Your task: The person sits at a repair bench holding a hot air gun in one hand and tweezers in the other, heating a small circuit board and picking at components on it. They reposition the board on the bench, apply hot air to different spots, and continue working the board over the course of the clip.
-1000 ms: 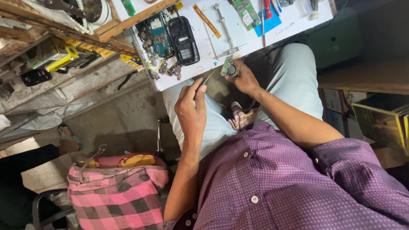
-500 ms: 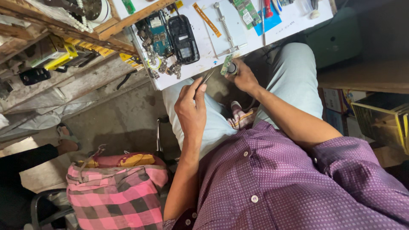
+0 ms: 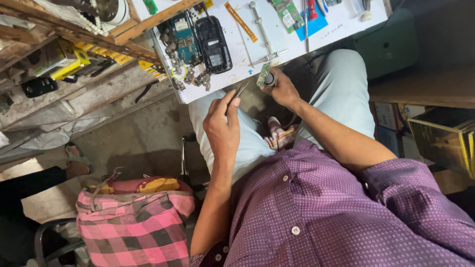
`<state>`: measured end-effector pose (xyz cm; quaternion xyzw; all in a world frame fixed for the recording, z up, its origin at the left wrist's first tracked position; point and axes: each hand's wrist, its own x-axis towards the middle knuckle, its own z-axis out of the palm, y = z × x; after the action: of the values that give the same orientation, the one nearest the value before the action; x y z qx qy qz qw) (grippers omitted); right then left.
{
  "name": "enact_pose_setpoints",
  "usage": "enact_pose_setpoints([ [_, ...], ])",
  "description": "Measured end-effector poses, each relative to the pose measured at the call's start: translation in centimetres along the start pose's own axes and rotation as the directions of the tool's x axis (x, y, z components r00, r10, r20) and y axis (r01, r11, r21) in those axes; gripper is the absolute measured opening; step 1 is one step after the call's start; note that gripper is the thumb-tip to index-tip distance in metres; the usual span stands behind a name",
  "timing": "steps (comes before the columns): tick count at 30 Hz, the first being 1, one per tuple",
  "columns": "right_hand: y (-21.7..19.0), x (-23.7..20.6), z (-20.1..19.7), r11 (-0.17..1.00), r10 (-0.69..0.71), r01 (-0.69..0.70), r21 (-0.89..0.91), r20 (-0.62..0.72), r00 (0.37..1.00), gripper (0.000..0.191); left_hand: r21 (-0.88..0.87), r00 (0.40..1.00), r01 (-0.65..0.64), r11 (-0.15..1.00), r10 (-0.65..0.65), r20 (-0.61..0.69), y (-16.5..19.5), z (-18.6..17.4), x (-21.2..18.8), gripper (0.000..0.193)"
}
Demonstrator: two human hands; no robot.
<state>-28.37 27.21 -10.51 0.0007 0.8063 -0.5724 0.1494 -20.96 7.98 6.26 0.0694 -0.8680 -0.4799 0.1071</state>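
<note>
Below the counter edge, our left hand pinches tweezers; our right hand grips a small green circuit board (phones lie opened above); repair looks midway, reassembly remaining.

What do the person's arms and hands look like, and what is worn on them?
Both hands, left and right, are bare: no gloves, rings or watch visible. The forearms are bare too. A purple shirt with small pale dots and white buttons has its sleeves rolled up near the elbows.

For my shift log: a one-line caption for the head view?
Left hand holds tweezers toward a small green board pinched in the right hand at the white bench edge.
</note>
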Motion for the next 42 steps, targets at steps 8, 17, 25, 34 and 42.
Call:
enact_pose_setpoints([
  [8, 0.5, -0.1, -0.1, 0.993, 0.008, -0.008, 0.12, 0.002, 1.0, 0.052, 0.011, 1.0, -0.006, 1.0, 0.006, -0.001, -0.1, 0.2, -0.1, 0.023],
  [17, 0.7, -3.9, -0.1, 0.949, 0.219, -0.195, 0.246, -0.073, 0.973, 0.048, -0.108, 0.994, -0.069, 0.992, 0.06, -0.088, -0.9, -0.2, -2.0, 0.025],
  [25, -1.2, -12.0, -0.7, 0.981, -0.19, 0.192, -0.024, -0.295, 0.937, 0.035, -0.269, 0.991, -0.059, 0.961, 0.088, 0.096, -1.3, 3.8, -5.9, 0.032],
  [34, -5.6, -17.2, -2.0, 0.935, -0.355, 0.312, -0.169, -0.416, 0.837, 0.027, -0.366, 0.973, -0.113, 0.924, 0.176, 0.146, 1.4, 5.5, -8.4, 0.041],
  [42, -9.9, -19.1, -3.5, 0.873, -0.486, 0.386, -0.299, -0.453, 0.748, 0.03, -0.33, 0.956, -0.247, 0.911, 0.284, 0.071, 4.0, 5.5, -8.3, 0.044],
])
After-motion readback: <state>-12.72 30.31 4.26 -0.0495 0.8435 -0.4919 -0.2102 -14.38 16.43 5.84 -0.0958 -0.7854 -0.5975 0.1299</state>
